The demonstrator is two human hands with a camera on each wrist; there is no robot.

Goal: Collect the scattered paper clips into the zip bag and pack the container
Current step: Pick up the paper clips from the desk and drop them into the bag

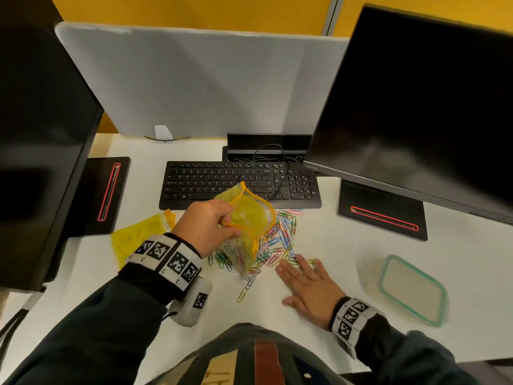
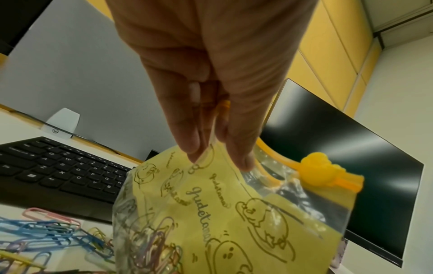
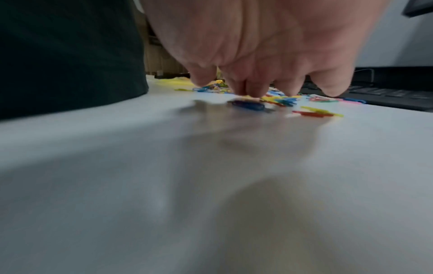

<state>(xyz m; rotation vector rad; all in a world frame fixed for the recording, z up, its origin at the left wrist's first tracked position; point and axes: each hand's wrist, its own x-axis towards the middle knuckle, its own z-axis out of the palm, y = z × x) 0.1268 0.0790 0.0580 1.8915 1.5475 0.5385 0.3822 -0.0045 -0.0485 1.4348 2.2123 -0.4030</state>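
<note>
A person's left hand (image 1: 206,226) holds a yellow printed plastic zip bag (image 1: 245,229) upright above the white desk (image 1: 333,237), near the middle of the desk and just in front of the black keyboard (image 1: 240,183). The bag's orange zip rim gapes open on top, apparently so that clips can be dropped straight in. Thumb and fingers (image 2: 192,140) pinch one side of the rim, and the orange slider (image 2: 323,170) sits at the far end of the track. Some clips already show through the bag's clear lower part.

The scattered coloured paper clips (image 1: 280,240) lie in a loose heap on the desk beneath and beside the bag, spreading toward the front edge. The right hand (image 1: 305,284) lies flat and spread on the desk at the heap's near side. Its straight fingertips (image 3: 248,90) press on a few clips, seemingly to rake or gather them. It grasps nothing.

A clear rectangular plastic container with a teal-rimmed lid (image 1: 413,290) waits toward the desk's right front, well apart from the heap. A second yellow printed bag (image 1: 136,237) lies flat to the left, beside a monitor base. Judging by the heap, most of the collecting remains to be done.
</note>
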